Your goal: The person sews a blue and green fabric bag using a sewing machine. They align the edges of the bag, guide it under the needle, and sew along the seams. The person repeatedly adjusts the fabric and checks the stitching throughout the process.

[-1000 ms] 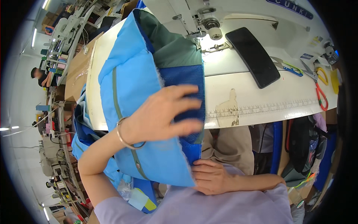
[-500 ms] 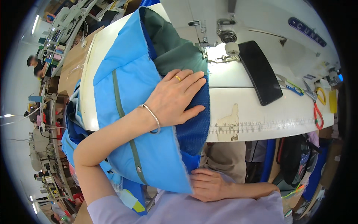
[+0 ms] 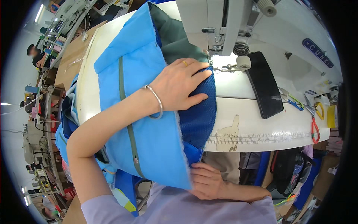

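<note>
A light blue fabric panel (image 3: 149, 149) with a dark green zipper (image 3: 128, 130) lies across the sewing table, joined with navy mesh (image 3: 201, 108) and dark green cloth (image 3: 175, 37). My left hand (image 3: 181, 87), with a ring and bracelet, rests flat on the panel and mesh, fingers and thumb apart. Its fingertips are just in front of the presser foot (image 3: 211, 61) of the sewing machine (image 3: 313, 30), where the cloth's right edge runs. Below the table's front edge, my right hand (image 3: 207, 182) is closed on the lower blue edge of the fabric; its fingertips are partly hidden.
Right of the needle lie a black phone (image 3: 265, 86), small snips (image 3: 292, 99) and red-handled scissors (image 3: 315, 130). A ruler strip (image 3: 253, 138) runs along the table's front. More blue fabric (image 3: 69, 115) hangs off the left side. Another person (image 3: 36, 56) is far left.
The fabric has moved forward toward the needle, my left hand going along with it. My right hand still holds the lower edge. The whole view has shifted slightly.
</note>
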`<state>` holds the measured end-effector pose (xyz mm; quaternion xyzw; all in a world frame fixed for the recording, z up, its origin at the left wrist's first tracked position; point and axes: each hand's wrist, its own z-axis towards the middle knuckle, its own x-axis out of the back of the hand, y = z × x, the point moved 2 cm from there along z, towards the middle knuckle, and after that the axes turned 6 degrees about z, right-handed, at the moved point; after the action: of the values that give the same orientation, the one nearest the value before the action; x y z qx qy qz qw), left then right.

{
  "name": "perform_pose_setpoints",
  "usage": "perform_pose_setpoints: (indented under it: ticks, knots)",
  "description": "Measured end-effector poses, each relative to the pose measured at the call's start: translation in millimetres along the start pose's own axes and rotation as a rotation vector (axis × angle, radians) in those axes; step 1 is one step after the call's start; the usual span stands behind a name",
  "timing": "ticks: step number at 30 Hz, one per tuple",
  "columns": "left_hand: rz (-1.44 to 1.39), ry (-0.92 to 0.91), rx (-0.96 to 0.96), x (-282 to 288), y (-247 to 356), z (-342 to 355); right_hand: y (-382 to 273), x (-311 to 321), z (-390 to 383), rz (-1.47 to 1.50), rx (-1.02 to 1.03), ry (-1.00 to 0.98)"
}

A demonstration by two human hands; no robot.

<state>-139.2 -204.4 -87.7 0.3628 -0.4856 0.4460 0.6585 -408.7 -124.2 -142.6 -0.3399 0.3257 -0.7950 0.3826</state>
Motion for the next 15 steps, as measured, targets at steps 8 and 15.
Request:
perform_pose_setpoints:
  ticks: [8,15]
  knots:
    - [-0.009,0.025,-0.008,-3,-5,-1,0,-3,0,0.023,-0.002,0.023]
    - [-0.027,-0.001,-0.090,18,30,-15,0,-3,-1,-0.081,0.018,0.028]
